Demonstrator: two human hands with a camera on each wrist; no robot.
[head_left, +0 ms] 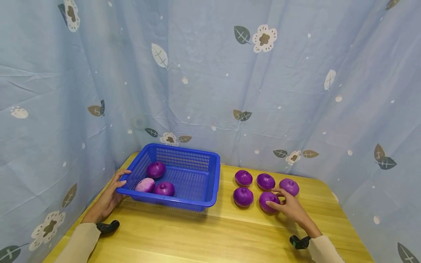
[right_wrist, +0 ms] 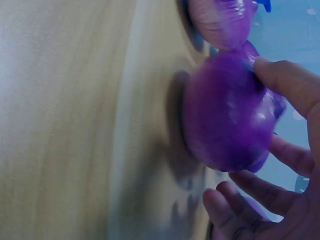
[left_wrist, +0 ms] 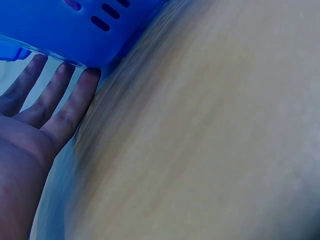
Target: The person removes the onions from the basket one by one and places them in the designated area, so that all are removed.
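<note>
At the left end of the blue plastic basket [head_left: 194, 148], my left hand [head_left: 108, 199] holds the rim, thumb and a fingertip on top. Three fairly straight fingers [left_wrist: 72, 110] of it reach against the basket's outside in the left wrist view. Inside the basket lie two dark red onions and a paler one [head_left: 145, 185]. To the right on the table, my right hand [head_left: 291, 206] grips a red onion [head_left: 267, 201], thumb on its near side and fingers round its far side. In the right wrist view this onion [right_wrist: 225, 115] sits close over the wood, shadow beside it.
Several more red onions stand in two rows around the gripped one: a near-left onion [head_left: 243, 197], a back-left onion [head_left: 243, 178], a back-middle onion [head_left: 265, 181] and a back-right onion [head_left: 289, 187]. A blue flowered curtain [head_left: 210, 95] hangs behind and beside the wooden table [head_left: 197, 237].
</note>
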